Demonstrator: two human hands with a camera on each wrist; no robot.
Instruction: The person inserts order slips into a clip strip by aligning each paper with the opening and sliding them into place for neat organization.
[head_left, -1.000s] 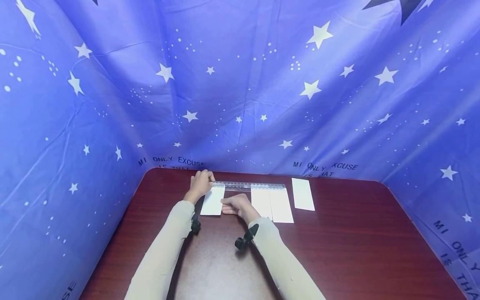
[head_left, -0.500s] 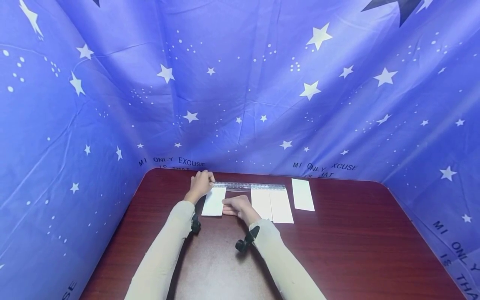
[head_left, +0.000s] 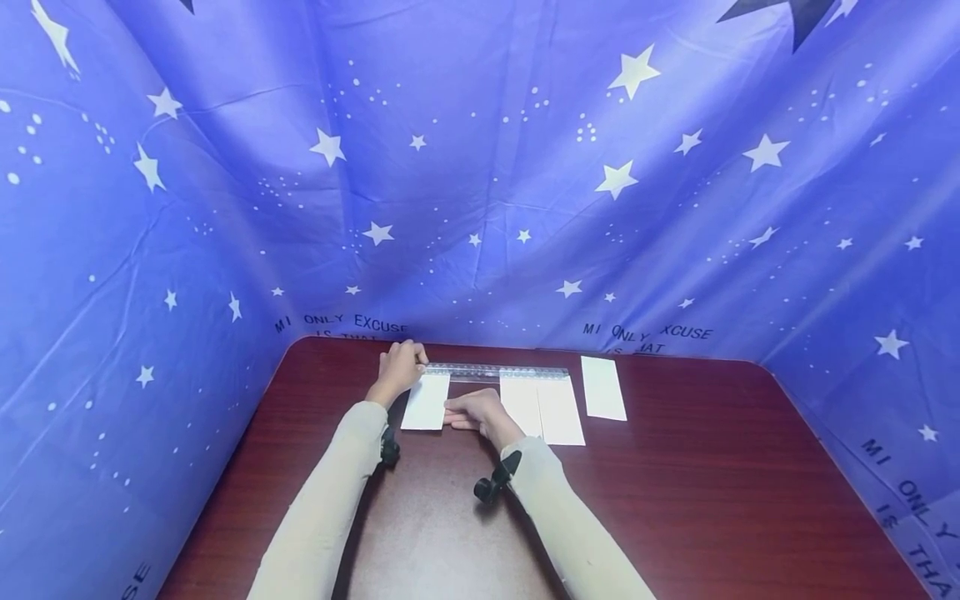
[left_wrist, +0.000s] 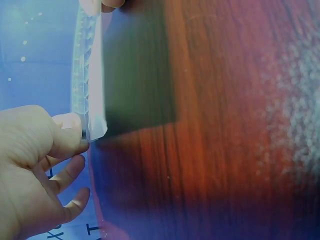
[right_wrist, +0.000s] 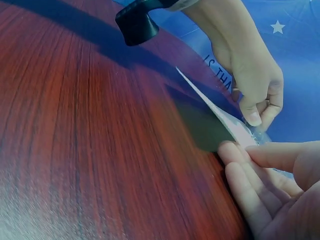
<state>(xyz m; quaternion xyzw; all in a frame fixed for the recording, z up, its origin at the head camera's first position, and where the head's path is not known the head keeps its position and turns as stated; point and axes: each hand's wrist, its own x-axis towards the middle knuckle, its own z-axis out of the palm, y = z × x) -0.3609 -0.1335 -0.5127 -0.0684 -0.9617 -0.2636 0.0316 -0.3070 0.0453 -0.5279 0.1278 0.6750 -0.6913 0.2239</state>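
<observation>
White card [head_left: 425, 403] sits between a person's two hands at the far side of a dark red table [head_left: 690, 500], its top edge meeting the left end of a clear strip [head_left: 495, 372]. The left hand [head_left: 401, 367] pinches that end between thumb and forefinger; whether it grips the card too, I cannot tell. Across from it, the right hand [head_left: 478, 408] has thumb and fingers closed on the card's right edge. Lining card up with strip looks to be the step in hand. A pair of cards [head_left: 561, 412] meets the strip farther right; a lone card [head_left: 603, 388] lies beyond. The next move seemingly calls for squaring the edge while the left pinch holds.
</observation>
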